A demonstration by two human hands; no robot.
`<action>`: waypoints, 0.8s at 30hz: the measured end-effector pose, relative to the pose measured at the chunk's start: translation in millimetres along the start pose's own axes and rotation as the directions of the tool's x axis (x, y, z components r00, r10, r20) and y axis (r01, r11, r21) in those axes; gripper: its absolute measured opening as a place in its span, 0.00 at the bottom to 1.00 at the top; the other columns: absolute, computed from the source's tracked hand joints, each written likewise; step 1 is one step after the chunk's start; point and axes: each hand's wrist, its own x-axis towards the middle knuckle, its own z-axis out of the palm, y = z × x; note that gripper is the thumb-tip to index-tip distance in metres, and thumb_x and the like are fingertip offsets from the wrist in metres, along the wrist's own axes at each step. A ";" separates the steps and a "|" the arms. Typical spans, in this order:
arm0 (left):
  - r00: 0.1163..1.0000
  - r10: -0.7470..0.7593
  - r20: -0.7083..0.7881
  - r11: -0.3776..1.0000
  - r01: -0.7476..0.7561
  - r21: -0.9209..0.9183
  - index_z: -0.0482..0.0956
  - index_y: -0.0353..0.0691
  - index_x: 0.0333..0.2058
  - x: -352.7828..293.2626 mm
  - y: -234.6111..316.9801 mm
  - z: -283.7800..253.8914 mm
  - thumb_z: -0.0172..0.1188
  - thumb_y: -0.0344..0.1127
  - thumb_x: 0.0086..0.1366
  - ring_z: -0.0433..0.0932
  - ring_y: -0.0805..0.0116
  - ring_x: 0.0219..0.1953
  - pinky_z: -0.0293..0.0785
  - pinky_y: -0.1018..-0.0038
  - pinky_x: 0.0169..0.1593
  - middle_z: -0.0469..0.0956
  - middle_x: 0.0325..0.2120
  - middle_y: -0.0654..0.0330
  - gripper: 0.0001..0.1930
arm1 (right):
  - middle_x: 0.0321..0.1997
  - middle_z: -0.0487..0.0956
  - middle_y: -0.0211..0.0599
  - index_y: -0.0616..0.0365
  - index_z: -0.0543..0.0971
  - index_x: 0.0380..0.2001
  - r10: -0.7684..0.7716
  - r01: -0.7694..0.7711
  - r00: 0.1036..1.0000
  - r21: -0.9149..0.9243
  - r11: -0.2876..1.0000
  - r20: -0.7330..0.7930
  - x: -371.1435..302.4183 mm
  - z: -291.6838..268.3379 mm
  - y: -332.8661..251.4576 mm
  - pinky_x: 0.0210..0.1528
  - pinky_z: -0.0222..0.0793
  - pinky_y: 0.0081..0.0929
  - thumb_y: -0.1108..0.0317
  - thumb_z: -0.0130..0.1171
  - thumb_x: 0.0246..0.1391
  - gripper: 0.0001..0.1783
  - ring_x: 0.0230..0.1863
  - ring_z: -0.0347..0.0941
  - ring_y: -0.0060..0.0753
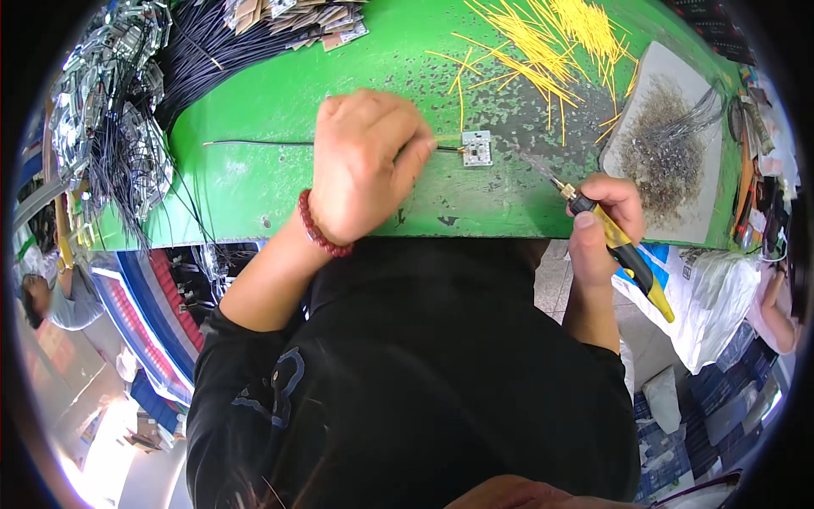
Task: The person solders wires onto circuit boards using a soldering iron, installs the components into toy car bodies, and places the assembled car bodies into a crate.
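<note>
A small white circuit board (477, 149) lies on the green table with a black cable (263, 143) running left from it, passing under my left hand (365, 161). The fingers of that hand are curled together in a pinch. From them a thin, blurred yellow wire (445, 137) reaches toward the board's left edge; the fingertips are partly hidden. My right hand (604, 222) is wrapped around a yellow and black soldering iron (629, 254). Its metal tip points up and left toward the board, apart from it.
Loose yellow wires (543, 51) are heaped at the far right. A pale slab (716, 161) bears grey debris and fine metal strands. Bundled black cables (212, 55) with boards fill the far left, beside a tangled pile of wired boards (136, 93). The green table's (424, 222) near edge meets my body.
</note>
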 end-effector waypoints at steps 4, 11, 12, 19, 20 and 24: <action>0.997 0.012 -0.071 0.998 -0.007 0.069 0.77 0.43 0.25 15.1 -20.0 -0.3 0.66 0.28 0.49 0.74 0.64 0.37 0.64 0.68 0.43 0.79 0.31 0.65 0.06 | 0.33 0.72 0.31 0.63 0.72 0.37 0.016 -0.016 1.000 0.030 0.999 0.009 2.0 5.8 -0.4 0.34 0.60 0.16 0.66 0.64 0.50 0.16 0.30 0.65 0.17; 0.994 0.009 -0.105 0.997 -0.001 0.075 0.77 0.45 0.23 9.2 -18.6 -5.9 0.64 0.30 0.48 0.75 0.62 0.34 0.63 0.66 0.43 0.78 0.29 0.66 0.04 | 0.32 0.73 0.31 0.63 0.72 0.37 0.012 -0.011 1.000 0.031 0.999 -0.026 -0.5 6.5 2.0 0.33 0.59 0.15 0.66 0.64 0.49 0.16 0.30 0.64 0.16; 0.998 -0.012 -0.063 0.997 0.016 0.069 0.77 0.45 0.24 6.6 -17.3 -7.1 0.64 0.29 0.49 0.75 0.61 0.33 0.64 0.67 0.42 0.78 0.28 0.65 0.04 | 0.32 0.73 0.31 0.63 0.72 0.37 0.014 -0.014 1.000 0.030 0.999 -0.023 -1.1 7.0 2.0 0.33 0.59 0.15 0.66 0.64 0.49 0.16 0.30 0.64 0.16; 0.997 0.070 0.023 0.985 -0.066 -0.159 0.76 0.42 0.28 -5.2 7.2 -1.6 0.64 0.27 0.50 0.77 0.58 0.38 0.68 0.65 0.44 0.80 0.31 0.61 0.07 | 0.33 0.73 0.34 0.64 0.72 0.37 -0.018 0.018 1.000 0.019 1.000 -0.023 -0.4 7.6 0.7 0.34 0.60 0.16 0.64 0.65 0.49 0.18 0.30 0.66 0.19; 0.994 0.105 0.004 0.983 -0.104 -0.150 0.76 0.42 0.28 -6.2 8.1 5.7 0.64 0.27 0.50 0.77 0.58 0.41 0.68 0.65 0.45 0.80 0.34 0.62 0.07 | 0.33 0.73 0.34 0.64 0.72 0.37 -0.018 0.019 1.000 0.023 1.000 -0.023 -1.2 6.7 2.6 0.34 0.61 0.17 0.64 0.65 0.49 0.18 0.30 0.66 0.19; 0.989 0.142 0.044 0.985 -0.137 -0.108 0.76 0.42 0.28 -12.5 10.1 20.0 0.64 0.26 0.49 0.75 0.58 0.47 0.67 0.64 0.48 0.82 0.40 0.65 0.07 | 0.34 0.73 0.34 0.64 0.72 0.37 -0.007 0.007 1.000 0.014 1.000 -0.009 -3.6 4.4 6.1 0.34 0.61 0.17 0.63 0.65 0.49 0.18 0.30 0.66 0.19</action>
